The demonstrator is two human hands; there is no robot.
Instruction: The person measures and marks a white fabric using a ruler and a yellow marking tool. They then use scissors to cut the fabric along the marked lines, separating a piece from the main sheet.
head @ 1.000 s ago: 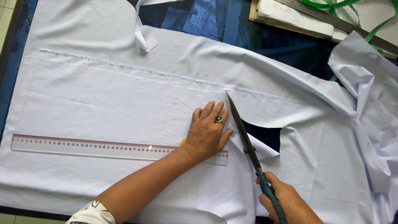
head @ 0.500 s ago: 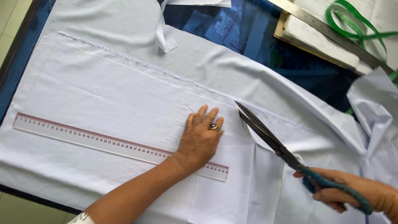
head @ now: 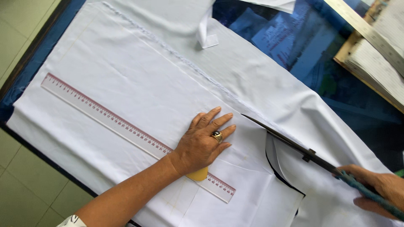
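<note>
Two hands at work on white fabric spread over a blue desk. Left hand flat, fingers open, pressing fabric beside a clear ruler running 10 to 4 o'clock. Right hand at 4 o'clock, gripping scissors, blades pointing to 10 o'clock. Stacked papers at 2 o'clock.

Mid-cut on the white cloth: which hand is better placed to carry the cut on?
Probably the right hand: it grips the scissors, whose blades lie in the cut with the tip near the left fingers. The left hand lies flat on the white cloth, pinning it beside the ruler.
</note>
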